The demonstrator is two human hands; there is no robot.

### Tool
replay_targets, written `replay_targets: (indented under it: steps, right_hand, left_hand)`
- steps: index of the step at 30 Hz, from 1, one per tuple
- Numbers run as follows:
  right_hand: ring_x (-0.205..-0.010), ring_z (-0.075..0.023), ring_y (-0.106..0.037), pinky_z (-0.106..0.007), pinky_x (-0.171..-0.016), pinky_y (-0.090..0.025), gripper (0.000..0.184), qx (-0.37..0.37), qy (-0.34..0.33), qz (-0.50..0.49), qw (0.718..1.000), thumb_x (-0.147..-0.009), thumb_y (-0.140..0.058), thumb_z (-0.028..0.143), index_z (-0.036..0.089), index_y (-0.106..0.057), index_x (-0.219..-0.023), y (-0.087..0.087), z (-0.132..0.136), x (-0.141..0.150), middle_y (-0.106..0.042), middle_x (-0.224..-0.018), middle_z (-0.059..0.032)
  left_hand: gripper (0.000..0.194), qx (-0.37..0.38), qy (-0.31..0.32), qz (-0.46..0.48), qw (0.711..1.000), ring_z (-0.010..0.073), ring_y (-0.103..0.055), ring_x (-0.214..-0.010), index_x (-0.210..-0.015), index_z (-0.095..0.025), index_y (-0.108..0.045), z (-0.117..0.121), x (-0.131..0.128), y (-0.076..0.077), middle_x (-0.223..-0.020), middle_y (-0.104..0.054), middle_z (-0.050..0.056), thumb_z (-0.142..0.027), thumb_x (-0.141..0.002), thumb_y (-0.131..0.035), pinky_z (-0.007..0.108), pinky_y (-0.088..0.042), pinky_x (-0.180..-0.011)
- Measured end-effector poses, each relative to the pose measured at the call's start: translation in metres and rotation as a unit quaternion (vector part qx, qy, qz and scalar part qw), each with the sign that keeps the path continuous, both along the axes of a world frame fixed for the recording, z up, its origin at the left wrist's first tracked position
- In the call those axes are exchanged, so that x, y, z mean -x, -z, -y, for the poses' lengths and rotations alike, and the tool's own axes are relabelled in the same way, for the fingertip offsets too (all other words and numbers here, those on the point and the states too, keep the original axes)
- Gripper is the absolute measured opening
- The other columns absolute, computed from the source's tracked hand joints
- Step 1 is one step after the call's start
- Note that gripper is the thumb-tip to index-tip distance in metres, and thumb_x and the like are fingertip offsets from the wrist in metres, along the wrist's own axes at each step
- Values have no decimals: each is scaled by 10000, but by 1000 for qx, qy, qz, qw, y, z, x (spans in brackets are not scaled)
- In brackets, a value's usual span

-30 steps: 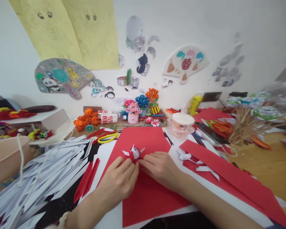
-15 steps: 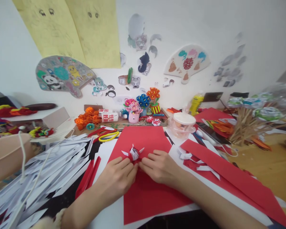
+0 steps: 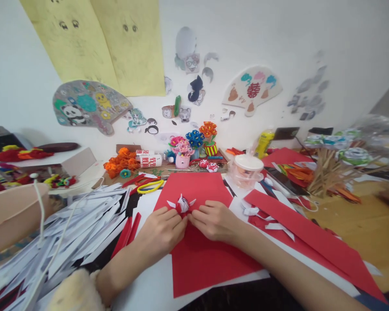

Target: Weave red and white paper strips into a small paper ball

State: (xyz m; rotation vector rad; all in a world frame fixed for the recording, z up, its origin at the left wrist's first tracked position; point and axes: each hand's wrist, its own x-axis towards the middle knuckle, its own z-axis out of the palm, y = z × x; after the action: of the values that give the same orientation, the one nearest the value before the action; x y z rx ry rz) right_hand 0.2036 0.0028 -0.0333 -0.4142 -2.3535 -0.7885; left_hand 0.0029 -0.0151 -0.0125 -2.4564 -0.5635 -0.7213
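A small red and white folded paper piece (image 3: 183, 204) with pointed white tips stands over the red paper sheet (image 3: 210, 268). My left hand (image 3: 165, 226) pinches its near left side with bent fingers. From the other side, my right hand (image 3: 214, 220) is closed on its near right edge. Both sets of fingertips almost meet at its base, and they hide its lower part. White paper sheets lie beneath the red sheet.
On the left lies a heap of white paper strips (image 3: 84, 220); yellow-handled scissors (image 3: 150, 186) are beyond my left hand. Folded red paper (image 3: 311, 233) with small white pieces lies right. A lidded plastic tub (image 3: 248, 166) and craft flowers (image 3: 194, 138) stand at the back.
My view has shifted slightly, and both hands stay closed at the folded paper piece. At the far right edge, a blurred part of another person's hand shows more.
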Motion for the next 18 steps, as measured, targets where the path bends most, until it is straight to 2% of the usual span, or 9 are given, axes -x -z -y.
replay_targets:
  steps: [5, 9, 15, 18]
  right_hand:
    - [-520, -137, -382, -315, -530, -231, 319, -29, -9, 19, 999, -920, -427, 58, 150, -552, -642, -3, -6, 4, -510, -598, -5]
    - [-528, -131, -404, -310, -542, -254, 332, -44, -26, 54, 997, -934, -390, 62, 159, -537, -652, -6, -14, 5, -512, -613, -6]
    - [-542, -131, -416, -305, -552, -272, 343, -1, -9, 44, 999, -967, -385, 91, 157, -534, -665, -3, -20, 5, -531, -636, -5]
    - [-540, -128, -410, -301, -549, -263, 344, 1, -21, 36, 999, -962, -381, 69, 154, -542, -670, -2, -20, 3, -532, -635, -5]
  left_hand:
    - [371, 19, 28, -5, 999, 131, -475, -511, -653, -158, -569, -9, 4, -3, -550, -534, -5, -79, -955, -368, 277, -342, -491]
    - [372, 30, 28, -3, 999, 125, -483, -514, -648, -163, -566, -12, 8, -3, -564, -549, -3, -87, -953, -366, 268, -356, -493]
    - [338, 45, 11, 20, 999, 130, -521, -547, -701, -154, -602, -15, 9, 4, -586, -564, 0, -98, -951, -383, 271, -349, -498]
    - [334, 50, 14, 24, 998, 126, -519, -550, -727, -155, -615, -16, 8, 4, -588, -565, -4, -106, -962, -382, 270, -344, -505]
